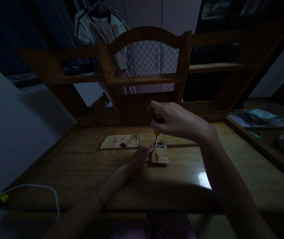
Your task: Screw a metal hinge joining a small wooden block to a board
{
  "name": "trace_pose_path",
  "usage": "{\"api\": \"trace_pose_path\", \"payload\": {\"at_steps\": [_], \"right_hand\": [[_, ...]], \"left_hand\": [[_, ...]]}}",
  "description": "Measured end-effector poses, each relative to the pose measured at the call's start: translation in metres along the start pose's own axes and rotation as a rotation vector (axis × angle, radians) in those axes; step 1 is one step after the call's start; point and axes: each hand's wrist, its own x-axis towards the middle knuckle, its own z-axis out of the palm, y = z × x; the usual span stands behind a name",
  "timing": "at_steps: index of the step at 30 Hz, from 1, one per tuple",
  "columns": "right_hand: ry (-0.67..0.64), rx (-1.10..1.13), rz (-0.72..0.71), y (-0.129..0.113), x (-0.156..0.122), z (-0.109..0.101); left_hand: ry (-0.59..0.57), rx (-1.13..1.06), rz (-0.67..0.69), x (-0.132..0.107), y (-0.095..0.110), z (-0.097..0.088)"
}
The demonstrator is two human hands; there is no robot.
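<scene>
My right hand [175, 120] is closed round the orange-and-black handle of a screwdriver [157, 132], held upright with its tip down on a small metal hinge [160, 145]. The hinge sits at the far edge of a small wooden block [161, 155] on the wooden desk [87, 172]. My left hand [143, 155] rests on the desk against the block's left side, fingers pressed to it. A flat wooden board [120, 141] lies just left of the hinge, further back.
A wooden hutch with shelves [144, 79] rises at the desk's far edge. Papers and a book [256, 118] lie on a side surface at the right. A white cable [44, 191] curls at the near left. Clothes [102, 23] hang behind.
</scene>
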Motion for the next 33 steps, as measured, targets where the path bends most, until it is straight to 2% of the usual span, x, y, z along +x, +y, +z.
{"api": "trace_pose_path", "payload": {"at_steps": [6,9,13,19,28,33], "right_hand": [[0.033,-0.116,0.071,-0.003,-0.002,0.000],[0.000,-0.085,0.072,-0.003,-0.003,-0.004],[-0.039,-0.045,0.032,-0.003,-0.002,-0.004],[0.030,-0.246,0.094,-0.010,-0.002,0.000],[-0.019,-0.038,0.008,-0.009,-0.002,-0.001],[0.037,-0.166,0.059,-0.007,-0.002,0.003]], "left_hand": [[0.013,-0.046,-0.087,0.005,0.010,0.005],[-0.019,-0.016,-0.042,0.002,0.009,0.001],[-0.006,0.010,-0.014,-0.003,0.005,-0.003],[-0.022,0.018,0.006,0.000,0.002,0.000],[-0.002,-0.046,0.022,-0.005,0.005,-0.002],[-0.021,-0.059,-0.001,0.002,-0.002,0.002]]}}
